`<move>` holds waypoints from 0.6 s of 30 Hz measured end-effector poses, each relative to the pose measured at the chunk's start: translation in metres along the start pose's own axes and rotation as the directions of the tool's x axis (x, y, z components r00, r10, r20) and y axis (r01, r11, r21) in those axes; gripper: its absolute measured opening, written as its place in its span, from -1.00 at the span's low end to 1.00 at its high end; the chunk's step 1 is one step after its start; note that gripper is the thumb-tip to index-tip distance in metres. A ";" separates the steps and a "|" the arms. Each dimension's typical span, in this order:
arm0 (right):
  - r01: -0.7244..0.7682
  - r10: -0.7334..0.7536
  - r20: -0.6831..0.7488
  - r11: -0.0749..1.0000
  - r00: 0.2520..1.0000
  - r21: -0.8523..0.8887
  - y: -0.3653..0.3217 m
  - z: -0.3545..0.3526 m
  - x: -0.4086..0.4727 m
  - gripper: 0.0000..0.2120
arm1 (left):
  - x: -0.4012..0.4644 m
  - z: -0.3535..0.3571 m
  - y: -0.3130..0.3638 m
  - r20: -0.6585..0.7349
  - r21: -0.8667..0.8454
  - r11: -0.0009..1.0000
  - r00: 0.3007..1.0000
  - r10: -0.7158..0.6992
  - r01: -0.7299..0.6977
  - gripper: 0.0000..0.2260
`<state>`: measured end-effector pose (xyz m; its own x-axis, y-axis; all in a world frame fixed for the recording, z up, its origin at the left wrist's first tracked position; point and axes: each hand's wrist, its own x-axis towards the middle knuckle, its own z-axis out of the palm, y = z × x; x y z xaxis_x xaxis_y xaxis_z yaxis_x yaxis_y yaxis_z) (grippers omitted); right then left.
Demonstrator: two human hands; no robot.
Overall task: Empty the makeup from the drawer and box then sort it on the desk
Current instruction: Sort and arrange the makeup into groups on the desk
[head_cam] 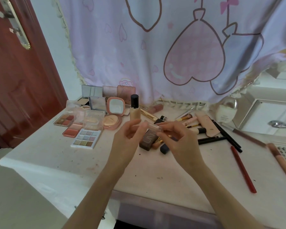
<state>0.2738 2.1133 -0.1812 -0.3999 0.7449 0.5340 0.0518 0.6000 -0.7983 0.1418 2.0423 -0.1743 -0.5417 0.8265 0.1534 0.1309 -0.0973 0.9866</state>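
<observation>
Both hands raised over desk (40, 156), left hand (128, 138) and right hand (177, 139) pinching ends of small clear tube (153, 127) (probably lip gloss), likely checking type; palettes lie beyond left hand.

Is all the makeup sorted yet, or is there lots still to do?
Partly. The palettes and compacts already sit grouped at the desk's left, by the upright foundation bottle. Both hands, left hand and right hand, hold a small clear tube right now. The brushes, black pencils and red pencil still lie scattered.
</observation>
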 end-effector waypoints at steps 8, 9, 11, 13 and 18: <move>0.084 -0.088 0.113 0.996 0.990 0.042 0.006 0.004 -0.015 -0.81 | -0.011 -0.002 0.005 0.092 -0.184 0.974 0.989 -0.115 0.131 -0.67; 0.061 -0.071 0.128 0.995 0.989 0.073 0.006 0.004 -0.016 -0.81 | -0.011 -0.004 0.004 0.098 -0.202 0.970 0.988 -0.120 0.138 -0.64; 0.052 -0.065 0.166 0.995 0.984 0.081 0.006 0.004 -0.017 -0.83 | -0.012 -0.006 0.003 0.114 -0.211 0.967 0.986 -0.122 0.144 -0.66; 0.026 -0.037 0.218 0.998 0.975 0.054 0.004 0.004 -0.016 -0.82 | -0.013 -0.008 0.002 0.142 -0.202 0.965 0.980 -0.140 0.167 -0.67; -0.047 0.052 0.316 0.999 0.947 -0.022 0.001 0.004 -0.016 -0.60 | -0.015 -0.011 -0.001 0.174 -0.090 0.975 0.968 -0.183 0.201 -0.63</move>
<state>0.2769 2.1007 -0.1912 -0.6655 0.6445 0.3764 0.0909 0.5705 -0.8162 0.1407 2.0237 -0.1765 -0.4041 0.9137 -0.0422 -0.0555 0.0216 0.9982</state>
